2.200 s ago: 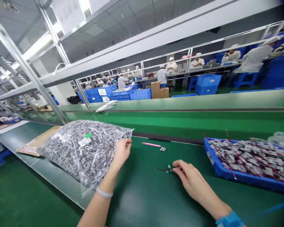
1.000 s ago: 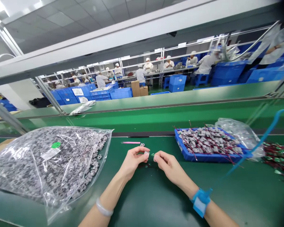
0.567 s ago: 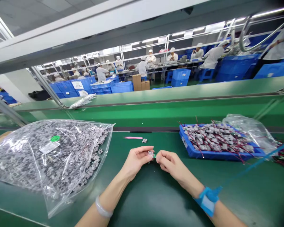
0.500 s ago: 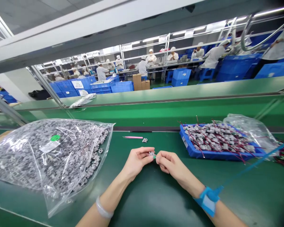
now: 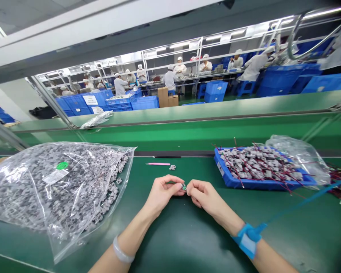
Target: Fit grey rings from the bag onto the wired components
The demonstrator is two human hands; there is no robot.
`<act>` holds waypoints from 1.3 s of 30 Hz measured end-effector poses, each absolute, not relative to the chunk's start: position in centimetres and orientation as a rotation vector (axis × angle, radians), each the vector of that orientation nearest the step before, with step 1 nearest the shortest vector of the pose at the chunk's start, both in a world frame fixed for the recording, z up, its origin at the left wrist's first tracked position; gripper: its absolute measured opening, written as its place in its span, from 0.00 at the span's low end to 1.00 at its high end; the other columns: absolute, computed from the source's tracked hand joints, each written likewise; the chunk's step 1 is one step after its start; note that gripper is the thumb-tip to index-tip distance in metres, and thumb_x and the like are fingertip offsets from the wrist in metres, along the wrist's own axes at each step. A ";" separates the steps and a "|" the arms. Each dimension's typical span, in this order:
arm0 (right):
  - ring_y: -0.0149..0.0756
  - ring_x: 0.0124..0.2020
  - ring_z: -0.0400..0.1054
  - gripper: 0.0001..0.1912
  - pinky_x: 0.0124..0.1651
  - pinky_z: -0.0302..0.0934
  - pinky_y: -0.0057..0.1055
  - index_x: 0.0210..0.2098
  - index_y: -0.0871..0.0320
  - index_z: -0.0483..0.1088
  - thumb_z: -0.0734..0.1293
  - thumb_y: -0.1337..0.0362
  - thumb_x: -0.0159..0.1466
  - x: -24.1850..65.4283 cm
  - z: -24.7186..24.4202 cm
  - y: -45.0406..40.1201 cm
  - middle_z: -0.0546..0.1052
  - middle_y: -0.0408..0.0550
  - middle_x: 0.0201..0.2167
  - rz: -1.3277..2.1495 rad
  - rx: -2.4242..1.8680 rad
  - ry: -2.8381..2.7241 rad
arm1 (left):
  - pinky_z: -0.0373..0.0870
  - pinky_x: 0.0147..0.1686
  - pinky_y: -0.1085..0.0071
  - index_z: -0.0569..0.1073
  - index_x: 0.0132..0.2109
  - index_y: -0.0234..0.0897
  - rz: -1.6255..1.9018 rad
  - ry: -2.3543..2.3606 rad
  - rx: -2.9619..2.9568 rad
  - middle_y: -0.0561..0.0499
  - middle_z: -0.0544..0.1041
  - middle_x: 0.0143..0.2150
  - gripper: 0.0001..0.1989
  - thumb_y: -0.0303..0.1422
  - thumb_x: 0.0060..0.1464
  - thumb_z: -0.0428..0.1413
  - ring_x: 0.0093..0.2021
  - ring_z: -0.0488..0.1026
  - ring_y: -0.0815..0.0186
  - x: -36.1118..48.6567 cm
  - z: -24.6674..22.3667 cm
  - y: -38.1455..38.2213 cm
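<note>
The left hand (image 5: 161, 193) has moved right from the bag (image 5: 59, 197), pinching a small part (image 5: 183, 186), likely light, best edge-held; right hand's (image 5: 206, 195) fingertips press together.

Far bench (image 5: 189, 78): people (image 5: 169, 79) in white
Boxes (image 5: 163, 97): brown, between blue crates (image 5: 144, 102)
Ledge (image 5: 159, 117): plastic bag (image 5: 96, 120) beside a metal post (image 5: 53, 103)

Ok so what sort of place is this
Most likely a factory assembly floor: people in white coats and caps line the background, a clear plastic bag bulges with small grey parts, and a blue plastic tray is heaped with pale grey pieces trailing thin red wires.
</note>
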State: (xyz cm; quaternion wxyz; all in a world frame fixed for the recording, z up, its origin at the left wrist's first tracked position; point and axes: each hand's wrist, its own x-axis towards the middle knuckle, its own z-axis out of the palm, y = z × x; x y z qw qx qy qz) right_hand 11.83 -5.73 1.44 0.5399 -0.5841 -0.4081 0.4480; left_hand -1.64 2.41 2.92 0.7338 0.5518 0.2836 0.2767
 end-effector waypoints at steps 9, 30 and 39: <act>0.22 0.14 0.47 0.07 0.17 0.38 0.23 0.18 0.57 0.58 0.59 0.61 0.49 12.1 1.1 -5.7 0.56 0.35 0.13 1.030 -1.430 -0.998 | 0.74 0.41 0.68 0.79 0.35 0.31 0.575 0.602 1.214 0.48 0.78 0.30 0.21 0.41 0.35 0.69 0.31 0.76 0.66 -1.4 2.4 1.9; 0.30 0.23 0.54 0.12 0.27 0.49 0.27 0.21 0.57 0.60 0.57 0.60 0.59 11.5 1.3 -6.2 0.62 0.40 0.19 0.602 -1.659 -1.245 | 0.72 0.39 0.69 0.77 0.40 0.32 0.625 0.575 1.500 0.46 0.77 0.34 0.12 0.35 0.49 0.61 0.33 0.74 0.65 -1.6 1.8 2.2; 0.31 0.24 0.57 0.12 0.27 0.51 0.27 0.24 0.57 0.63 0.60 0.58 0.61 11.8 1.6 -6.4 0.64 0.41 0.20 0.644 -1.617 -1.259 | 0.71 0.36 0.71 0.76 0.42 0.32 0.640 0.633 1.678 0.46 0.77 0.34 0.11 0.33 0.52 0.57 0.33 0.73 0.65 -1.7 1.9 2.0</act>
